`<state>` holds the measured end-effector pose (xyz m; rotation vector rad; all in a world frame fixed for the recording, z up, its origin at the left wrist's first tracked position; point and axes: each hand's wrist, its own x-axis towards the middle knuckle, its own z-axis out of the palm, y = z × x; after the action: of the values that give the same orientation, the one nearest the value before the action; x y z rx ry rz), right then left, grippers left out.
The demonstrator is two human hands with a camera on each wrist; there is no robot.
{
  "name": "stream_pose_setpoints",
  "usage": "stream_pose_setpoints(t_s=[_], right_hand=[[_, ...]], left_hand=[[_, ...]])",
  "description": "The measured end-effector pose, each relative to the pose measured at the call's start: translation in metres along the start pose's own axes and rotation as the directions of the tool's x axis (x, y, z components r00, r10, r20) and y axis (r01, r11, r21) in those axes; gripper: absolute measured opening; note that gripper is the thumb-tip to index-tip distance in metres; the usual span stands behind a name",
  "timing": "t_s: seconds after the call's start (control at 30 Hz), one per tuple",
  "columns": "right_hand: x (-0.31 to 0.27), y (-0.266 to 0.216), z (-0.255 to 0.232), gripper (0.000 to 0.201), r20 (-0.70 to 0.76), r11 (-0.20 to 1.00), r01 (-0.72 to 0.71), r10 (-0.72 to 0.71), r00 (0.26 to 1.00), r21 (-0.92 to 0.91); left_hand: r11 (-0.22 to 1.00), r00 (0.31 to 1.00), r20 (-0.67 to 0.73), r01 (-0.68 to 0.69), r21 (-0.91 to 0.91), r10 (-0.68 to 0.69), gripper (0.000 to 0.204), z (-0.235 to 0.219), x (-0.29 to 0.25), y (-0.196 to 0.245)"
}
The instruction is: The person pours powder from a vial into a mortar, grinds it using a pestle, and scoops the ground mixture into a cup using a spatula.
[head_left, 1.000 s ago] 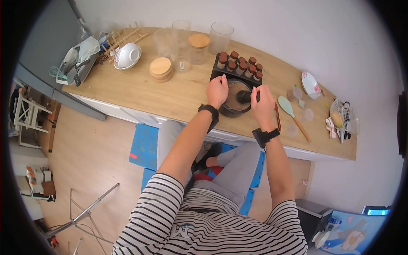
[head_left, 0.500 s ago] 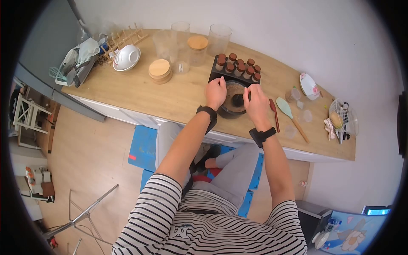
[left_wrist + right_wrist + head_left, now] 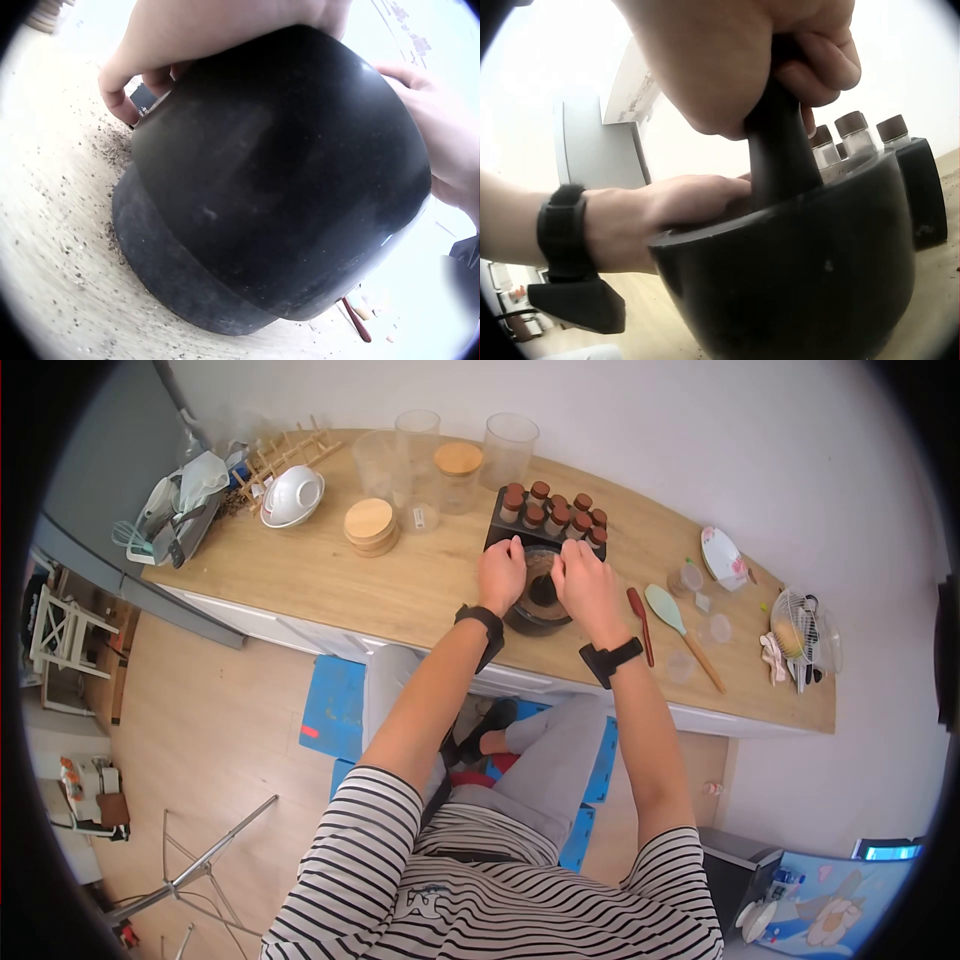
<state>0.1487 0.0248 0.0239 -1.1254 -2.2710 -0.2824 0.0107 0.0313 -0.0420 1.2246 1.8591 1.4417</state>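
A black mortar (image 3: 537,626) stands on the wooden counter near its front edge, with brownish ground stuff inside. My left hand (image 3: 501,576) grips the mortar's left rim; in the left wrist view its fingertips (image 3: 122,111) curl down past the edge. Inside the bowl, a black pestle (image 3: 784,150) stands steeply, its lower end hidden by the wall in the right wrist view. My right hand (image 3: 588,590) wraps its fingers around the top of the pestle, above the rim. The two hands are close together over the bowl.
Directly behind the mortar is a black rack (image 3: 494,532) of brown-capped jars. To the right lie a dark red utensil (image 3: 641,622), a pale green spatula (image 3: 664,605) and a flowered dish (image 3: 720,558). Clear containers (image 3: 510,450), a wooden-lidded jar (image 3: 370,527) and white bowls (image 3: 293,498) stand left. Dark crumbs dot the counter.
My right hand has moved left with the pestle, from the bowl's right side toward its middle, closer to my left hand. The left hand keeps its hold on the rim.
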Motion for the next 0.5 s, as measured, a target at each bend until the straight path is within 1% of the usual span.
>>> stream_pose_setpoints(t_s=[0.07, 0.2, 0.27, 0.33, 0.4, 0.5], right_hand=[[0.007, -0.007, 0.0, 0.015, 0.014, 1.0, 0.029, -0.029, 0.999, -0.007], [0.019, -0.016, 0.012, 0.015, 0.054, 0.999, 0.033, -0.033, 0.998, 0.003], [0.022, -0.016, 0.015, 0.015, 0.053, 0.999, -0.017, 0.018, 0.998, -0.036], [0.024, -0.014, 0.017, 0.014, 0.057, 0.998, -0.031, 0.034, 0.998, -0.046], [0.023, -0.013, 0.016, 0.013, 0.02, 0.998, -0.006, 0.008, 1.0, -0.056], [0.022, -0.014, 0.016, 0.014, -0.002, 0.997, -0.022, 0.021, 1.0, -0.068]], left_hand=[[1.0, 1.0, 0.005, -0.009, -0.007, 0.009, 0.038, 0.002, 0.0, -0.001], [1.0, 1.0, 0.017, 0.002, -0.03, -0.001, 0.037, 0.002, 0.0, -0.001], [0.999, 1.0, 0.025, 0.009, -0.033, -0.008, 0.037, 0.001, -0.001, -0.003], [1.0, 0.999, 0.039, 0.014, -0.028, -0.013, 0.036, 0.002, 0.001, -0.004], [1.0, 0.999, 0.036, 0.014, -0.021, -0.013, 0.036, 0.002, 0.001, -0.003], [1.0, 0.999, 0.035, 0.017, -0.005, -0.017, 0.036, 0.001, 0.0, -0.002]])
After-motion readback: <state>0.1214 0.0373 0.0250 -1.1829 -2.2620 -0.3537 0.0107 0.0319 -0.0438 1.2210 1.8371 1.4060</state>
